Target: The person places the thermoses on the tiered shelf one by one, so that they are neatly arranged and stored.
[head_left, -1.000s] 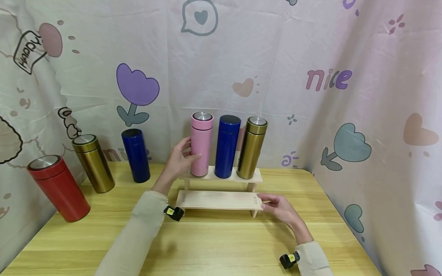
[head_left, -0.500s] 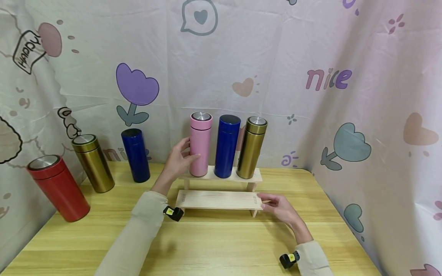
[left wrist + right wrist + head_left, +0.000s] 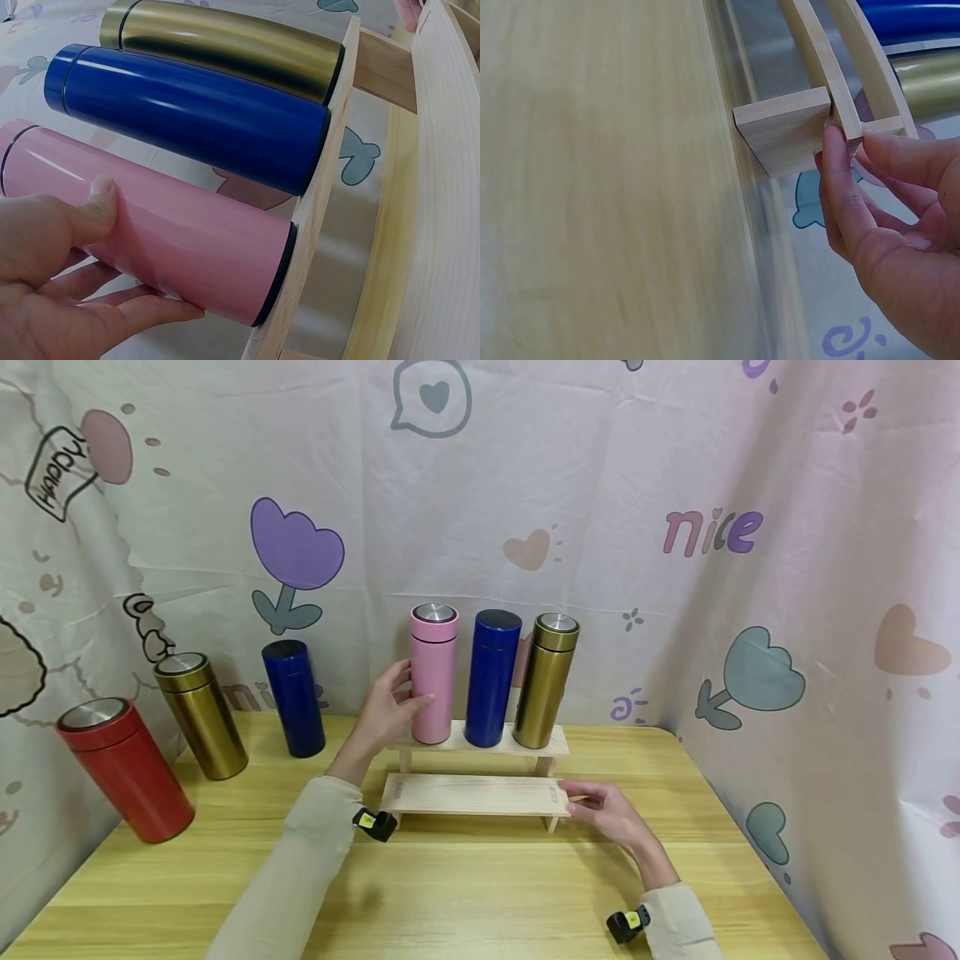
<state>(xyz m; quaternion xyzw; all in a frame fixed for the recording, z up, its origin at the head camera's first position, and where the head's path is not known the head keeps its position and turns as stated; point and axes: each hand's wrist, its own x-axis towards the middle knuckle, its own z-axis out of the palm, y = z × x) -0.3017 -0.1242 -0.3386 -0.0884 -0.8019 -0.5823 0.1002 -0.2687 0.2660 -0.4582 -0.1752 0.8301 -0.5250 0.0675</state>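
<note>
My left hand (image 3: 384,708) holds a pink thermos flask (image 3: 433,681) around its lower body. The flask stands at the left end of the upper board (image 3: 467,742) of a two-step wooden stand. In the left wrist view its dark base (image 3: 276,276) meets the board's surface, and my thumb (image 3: 101,202) lies along its side. Beside it on that board are a blue thermos flask (image 3: 492,681) and a gold thermos flask (image 3: 547,683). My right hand (image 3: 609,814) pinches the right end of the lower board (image 3: 476,794) between thumb and fingers, also plain in the right wrist view.
At the left of the wooden table (image 3: 450,893) stand a red thermos flask (image 3: 127,772), a second gold flask (image 3: 202,718) and a second blue flask (image 3: 294,700). A printed curtain (image 3: 480,485) hangs behind and along both sides.
The pink flask's top has shifted very slightly left, away from the blue flask. Both hands keep their places, with the right still on the lower board's end.
</note>
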